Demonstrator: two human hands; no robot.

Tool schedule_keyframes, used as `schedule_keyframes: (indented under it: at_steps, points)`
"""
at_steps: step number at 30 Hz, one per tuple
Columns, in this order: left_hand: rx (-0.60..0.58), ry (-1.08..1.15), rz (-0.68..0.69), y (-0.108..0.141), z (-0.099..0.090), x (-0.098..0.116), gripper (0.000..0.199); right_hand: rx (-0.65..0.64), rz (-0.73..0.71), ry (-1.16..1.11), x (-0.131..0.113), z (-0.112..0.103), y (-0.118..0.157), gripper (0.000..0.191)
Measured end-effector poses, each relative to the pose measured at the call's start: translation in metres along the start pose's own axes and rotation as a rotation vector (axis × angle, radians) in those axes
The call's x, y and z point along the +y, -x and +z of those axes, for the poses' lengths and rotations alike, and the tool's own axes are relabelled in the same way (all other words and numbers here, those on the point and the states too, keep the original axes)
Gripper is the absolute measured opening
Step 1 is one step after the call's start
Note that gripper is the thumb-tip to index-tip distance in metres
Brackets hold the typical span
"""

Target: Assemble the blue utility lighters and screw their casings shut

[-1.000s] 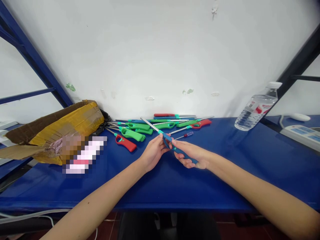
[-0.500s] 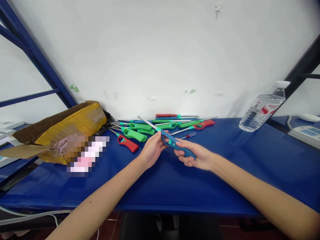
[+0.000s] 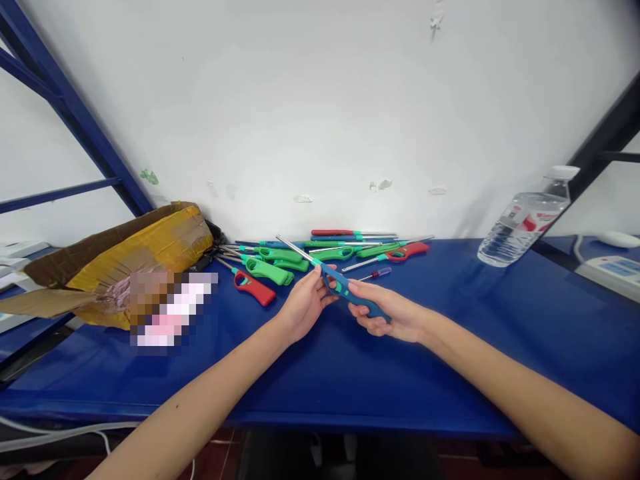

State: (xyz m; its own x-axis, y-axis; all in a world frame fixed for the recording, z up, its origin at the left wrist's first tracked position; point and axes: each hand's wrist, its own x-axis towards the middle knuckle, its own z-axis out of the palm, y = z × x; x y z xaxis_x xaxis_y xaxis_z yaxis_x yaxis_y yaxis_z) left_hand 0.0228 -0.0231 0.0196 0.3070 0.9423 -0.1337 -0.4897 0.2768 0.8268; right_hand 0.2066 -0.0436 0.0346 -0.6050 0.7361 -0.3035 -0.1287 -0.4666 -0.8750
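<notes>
The left hand's [image 3: 304, 308] fingers [image 3: 316, 275] are closed to a narrow pinch on the lighter [image 3: 345, 287], at the front of its trigger loop. The right hand's [image 3: 387, 312] fingers [image 3: 367, 322] curl under its handle, with the thumb laid along the top. The lighter is held between the two hands, above the surface [image 3: 350, 380], slanting with its tube [image 3: 295, 249] forward and to the left, and its handle end back toward the right palm.

Its body is matte blue, long and slightly curved. A looped guard frames the trigger, and a small turquoise piece shows on the side. A turquoise collar joins the body to the thin, straight, shiny silver tube. The butt is partly hidden by the right hand.

Just beyond lie green lighters [image 3: 270, 271], red lighters [image 3: 256, 289] and other blue lighters [image 3: 333, 237], with a screwdriver [image 3: 383, 272] near them. An open, taped box [image 3: 145, 250] lies to the left; a clear bottle [image 3: 523, 223] stands well apart to the right. Behind everything is a pale, scuffed wall [image 3: 310, 107].
</notes>
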Motion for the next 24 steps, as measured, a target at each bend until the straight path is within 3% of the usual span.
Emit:
schedule_keyframes:
  at_steps: [6, 13, 24]
  points:
    - [-0.040, -0.019, 0.000, 0.0016, -0.0005, -0.0037, 0.028, 0.028, 0.029, 0.031, 0.0013, 0.0047, 0.0018, 0.024]
    - [0.011, -0.008, -0.001, 0.0015, -0.0001, -0.0023, 0.028, 0.014, -0.014, 0.010, 0.0066, 0.0070, -0.0020, 0.028]
    - [-0.017, -0.020, -0.026, 0.0010, -0.0013, -0.0049, 0.030, 0.042, 0.041, 0.031, -0.0012, 0.0082, 0.0028, 0.024]
